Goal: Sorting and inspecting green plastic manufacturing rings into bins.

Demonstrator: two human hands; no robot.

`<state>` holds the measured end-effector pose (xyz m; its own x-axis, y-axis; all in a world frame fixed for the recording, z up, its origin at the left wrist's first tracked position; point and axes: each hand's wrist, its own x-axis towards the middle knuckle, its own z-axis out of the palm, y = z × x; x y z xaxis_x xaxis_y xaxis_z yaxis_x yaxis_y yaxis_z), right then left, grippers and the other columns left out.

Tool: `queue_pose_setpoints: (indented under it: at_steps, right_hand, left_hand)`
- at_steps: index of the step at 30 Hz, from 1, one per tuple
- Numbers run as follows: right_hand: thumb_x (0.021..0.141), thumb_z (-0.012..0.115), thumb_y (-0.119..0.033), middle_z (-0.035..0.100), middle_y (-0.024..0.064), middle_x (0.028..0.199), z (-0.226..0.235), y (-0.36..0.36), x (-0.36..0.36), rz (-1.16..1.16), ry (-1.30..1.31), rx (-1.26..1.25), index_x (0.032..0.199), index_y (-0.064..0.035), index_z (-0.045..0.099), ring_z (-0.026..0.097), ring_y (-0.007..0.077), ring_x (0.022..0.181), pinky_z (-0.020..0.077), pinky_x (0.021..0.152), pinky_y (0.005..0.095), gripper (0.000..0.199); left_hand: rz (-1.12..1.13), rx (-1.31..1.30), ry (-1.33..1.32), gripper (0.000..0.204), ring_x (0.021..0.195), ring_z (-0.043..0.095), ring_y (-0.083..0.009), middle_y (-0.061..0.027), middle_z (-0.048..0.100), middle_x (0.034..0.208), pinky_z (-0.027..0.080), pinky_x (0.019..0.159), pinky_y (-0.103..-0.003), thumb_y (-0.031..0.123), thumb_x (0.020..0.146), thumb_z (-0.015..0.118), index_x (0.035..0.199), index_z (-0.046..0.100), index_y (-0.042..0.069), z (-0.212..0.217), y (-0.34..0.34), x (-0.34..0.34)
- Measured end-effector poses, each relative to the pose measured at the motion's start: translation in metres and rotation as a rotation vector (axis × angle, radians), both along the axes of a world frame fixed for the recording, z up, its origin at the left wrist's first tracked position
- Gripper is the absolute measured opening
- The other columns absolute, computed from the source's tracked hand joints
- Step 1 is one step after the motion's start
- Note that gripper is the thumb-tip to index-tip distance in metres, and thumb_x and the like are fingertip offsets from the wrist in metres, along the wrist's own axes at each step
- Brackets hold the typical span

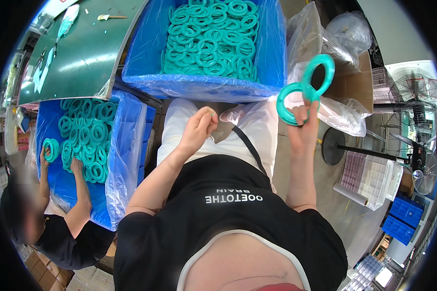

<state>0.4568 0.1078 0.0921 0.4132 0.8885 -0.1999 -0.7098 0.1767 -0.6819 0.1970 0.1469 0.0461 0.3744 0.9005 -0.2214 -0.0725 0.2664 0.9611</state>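
My right hand (303,119) is raised at the right with its fingers closed on a teal plastic ring (284,112). A second teal ring (331,72) stands up above it, tilted and smeared by motion. Its lower edge overlaps the first ring by my fingertips, and I cannot tell whether they grip it too. Over my lap, my left hand (197,130) is closed with thumb and fingers together; a tiny teal speck shows at the fingertips, too small to name. Ahead of my knees stands a blue plastic-lined bin (148,48) holding many loose teal rings (208,57).
At the left, a co-worker's hands (76,166) work in another lined blue bin (116,194) of teal rings. A green-topped table (90,43) stands at the far left. To the right are a cardboard box (361,80) with plastic film, a fan (417,167) and crates (374,177).
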Motion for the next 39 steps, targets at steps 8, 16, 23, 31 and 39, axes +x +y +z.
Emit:
queue_pose_setpoints:
  at_steps: [8, 16, 23, 31, 39]
  right_hand:
    - [0.096, 0.025, -0.053, 0.037, -0.0008, 0.048, -0.01, -0.007, -0.024, 0.436, 0.18, 0.007, 0.106, -0.0047, 0.059, 0.035, 0.0112, 0.05, 0.0401, 0.071, 0.0312, 0.06]
    - [0.1, 0.028, -0.04, 0.045, 0.0034, 0.05, -0.01, -0.007, -0.052, 0.489, -0.052, -0.19, 0.092, -0.0021, 0.058, 0.042, 0.0124, 0.049, 0.0396, 0.062, 0.0274, 0.048]
    - [0.097, 0.038, -0.038, 0.045, 0.0048, 0.042, -0.024, -0.015, -0.048, 0.805, -0.135, -0.256, 0.078, 0.0008, 0.059, 0.038, 0.011, 0.037, 0.0361, 0.049, 0.0233, 0.048]
    - [0.097, 0.039, -0.039, 0.045, 0.0046, 0.041, -0.027, -0.014, -0.051, 0.799, -0.226, -0.308, 0.073, 0.0008, 0.06, 0.034, 0.0086, 0.031, 0.0289, 0.036, 0.021, 0.051]
    - [0.095, 0.046, -0.039, 0.044, 0.0021, 0.042, -0.032, -0.015, -0.054, 0.719, -0.302, -0.364, 0.069, -0.0013, 0.057, 0.035, 0.0065, 0.032, 0.025, 0.034, 0.0195, 0.047]
  left_hand:
    - [-0.193, -0.373, -0.397, 0.018, 0.053, 0.032, -0.0032, 0.0006, 0.045, 0.067, 0.021, 0.044, -0.018, 0.012, 0.087, 0.041, 0.081, 0.055, 0.003, 0.005, -0.002, -0.006]
    - [-0.011, -0.096, -0.141, 0.018, 0.064, 0.044, -0.0048, 0.0049, 0.05, 0.071, 0.037, 0.059, -0.02, 0.019, 0.091, 0.054, 0.093, 0.062, 0.003, 0.029, -0.017, 0.013]
    - [-0.184, 0.137, 0.255, 0.013, 0.066, 0.045, -0.0063, 0.0012, 0.051, 0.072, 0.038, 0.06, -0.023, 0.016, 0.09, 0.058, 0.093, 0.055, 0.004, 0.02, 0.005, -0.001]
    - [-0.174, 0.136, 0.278, 0.013, 0.066, 0.044, -0.0081, 0.0005, 0.051, 0.073, 0.038, 0.061, -0.025, 0.015, 0.089, 0.058, 0.088, 0.053, 0.003, 0.023, -0.002, 0.004]
    - [-0.362, 0.08, 0.007, 0.024, 0.065, 0.048, -0.0063, -0.0023, 0.056, 0.068, 0.041, 0.059, -0.025, 0.02, 0.093, 0.053, 0.085, 0.064, 0.001, 0.018, -0.001, 0.0]
